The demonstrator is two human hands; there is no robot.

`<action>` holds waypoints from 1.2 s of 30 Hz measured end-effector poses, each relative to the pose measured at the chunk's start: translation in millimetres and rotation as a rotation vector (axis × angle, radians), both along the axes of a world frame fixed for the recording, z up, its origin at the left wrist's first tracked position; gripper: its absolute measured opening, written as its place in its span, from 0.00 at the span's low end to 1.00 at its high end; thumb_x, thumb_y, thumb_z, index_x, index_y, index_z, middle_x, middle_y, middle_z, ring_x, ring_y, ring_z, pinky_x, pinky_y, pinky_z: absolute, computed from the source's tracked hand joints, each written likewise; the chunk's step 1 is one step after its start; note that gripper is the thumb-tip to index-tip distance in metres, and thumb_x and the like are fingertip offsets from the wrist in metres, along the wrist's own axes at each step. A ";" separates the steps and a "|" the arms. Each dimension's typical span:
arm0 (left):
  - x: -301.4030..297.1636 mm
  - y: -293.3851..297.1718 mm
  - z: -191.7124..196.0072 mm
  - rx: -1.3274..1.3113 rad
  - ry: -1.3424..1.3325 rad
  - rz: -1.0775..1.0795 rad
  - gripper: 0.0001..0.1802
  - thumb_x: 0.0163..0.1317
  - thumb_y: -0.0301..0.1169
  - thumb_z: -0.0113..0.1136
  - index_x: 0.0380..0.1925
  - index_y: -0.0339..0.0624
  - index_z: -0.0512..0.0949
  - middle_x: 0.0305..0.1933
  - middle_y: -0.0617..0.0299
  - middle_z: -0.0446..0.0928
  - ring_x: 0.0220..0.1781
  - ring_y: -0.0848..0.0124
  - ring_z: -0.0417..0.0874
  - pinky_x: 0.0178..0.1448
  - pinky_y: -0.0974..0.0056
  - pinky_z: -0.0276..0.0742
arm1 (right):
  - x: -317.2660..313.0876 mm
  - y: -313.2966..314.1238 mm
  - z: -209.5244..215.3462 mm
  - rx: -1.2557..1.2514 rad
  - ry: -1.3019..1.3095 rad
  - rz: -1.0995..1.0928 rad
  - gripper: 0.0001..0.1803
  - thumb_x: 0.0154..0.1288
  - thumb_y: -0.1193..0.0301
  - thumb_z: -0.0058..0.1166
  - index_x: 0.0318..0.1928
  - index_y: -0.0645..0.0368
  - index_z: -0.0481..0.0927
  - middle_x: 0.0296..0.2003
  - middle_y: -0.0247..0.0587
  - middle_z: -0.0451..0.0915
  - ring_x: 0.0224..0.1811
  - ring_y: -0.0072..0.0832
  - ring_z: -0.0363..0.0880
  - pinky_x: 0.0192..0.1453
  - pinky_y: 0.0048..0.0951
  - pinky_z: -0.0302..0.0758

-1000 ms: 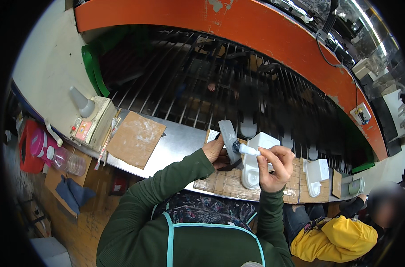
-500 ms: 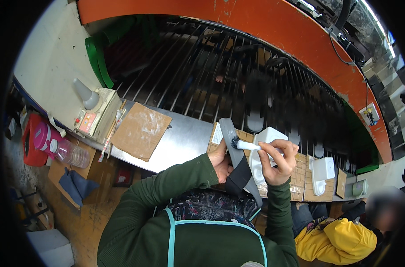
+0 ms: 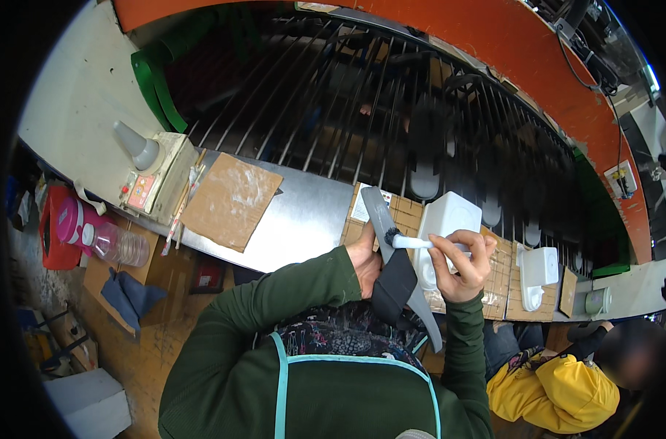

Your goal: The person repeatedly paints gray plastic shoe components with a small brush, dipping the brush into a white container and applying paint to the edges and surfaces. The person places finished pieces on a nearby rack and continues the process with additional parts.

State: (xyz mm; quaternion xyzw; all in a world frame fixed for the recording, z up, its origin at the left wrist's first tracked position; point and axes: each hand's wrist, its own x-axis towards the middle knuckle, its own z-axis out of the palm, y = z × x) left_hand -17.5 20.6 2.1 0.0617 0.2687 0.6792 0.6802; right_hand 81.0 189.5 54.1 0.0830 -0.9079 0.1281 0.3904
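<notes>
My left hand [image 3: 363, 265] grips a slide sandal [image 3: 380, 212] with a grey sole and a wide black strap [image 3: 395, 282]. The sandal is held on a slant, one end up toward the bench and the other down by my apron. Between thumb and fingers, my right hand [image 3: 465, 269] pinches a white-handled brush [image 3: 413, 242]. Its dark bristles touch the sole just above the strap. Behind the right hand stands a white plastic container [image 3: 454, 214], partly covered by the fingers.
A brown cardboard sheet [image 3: 232, 201] lies on the metal bench [image 3: 298, 227], left of the sandal. Farther left is a beige box with a grey cone [image 3: 137, 150]. Beyond the bench, dark metal rollers [image 3: 326, 110] carry several sandals. At right sit another white container [image 3: 538, 274] and a person in yellow [image 3: 567, 391].
The sandal has turned so its sole looks narrower, more edge-on. The bristles have shifted slightly along the sole toward the strap. Both hands keep their grips, and the whole view has shifted a little.
</notes>
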 end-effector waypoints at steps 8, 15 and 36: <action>0.6 -2.1 15.6 -0.134 -0.032 0.039 0.58 0.49 0.80 0.19 0.71 0.49 0.51 0.66 0.48 0.63 0.63 0.62 0.72 0.52 0.53 0.82 | 11.8 1.8 -8.9 -0.003 -0.030 -0.018 0.16 0.43 0.75 0.69 0.38 0.50 0.86 0.30 0.30 0.76 0.30 0.22 0.68 0.43 0.32 0.53; 4.0 -0.4 15.8 -0.238 0.002 0.059 0.58 0.51 0.79 0.18 0.71 0.47 0.48 0.66 0.47 0.63 0.64 0.62 0.71 0.49 0.55 0.84 | 22.2 4.5 -8.8 0.065 -0.045 -0.019 0.16 0.41 0.74 0.70 0.37 0.51 0.86 0.30 0.31 0.76 0.30 0.24 0.69 0.43 0.33 0.54; 28.0 9.7 -19.1 -0.297 0.111 -0.054 0.51 0.53 0.78 0.30 0.60 0.46 0.65 0.54 0.51 0.74 0.54 0.64 0.80 0.52 0.56 0.82 | -7.1 21.0 44.5 -0.134 -0.236 0.038 0.08 0.50 0.71 0.67 0.34 0.53 0.87 0.28 0.28 0.74 0.24 0.20 0.66 0.39 0.27 0.54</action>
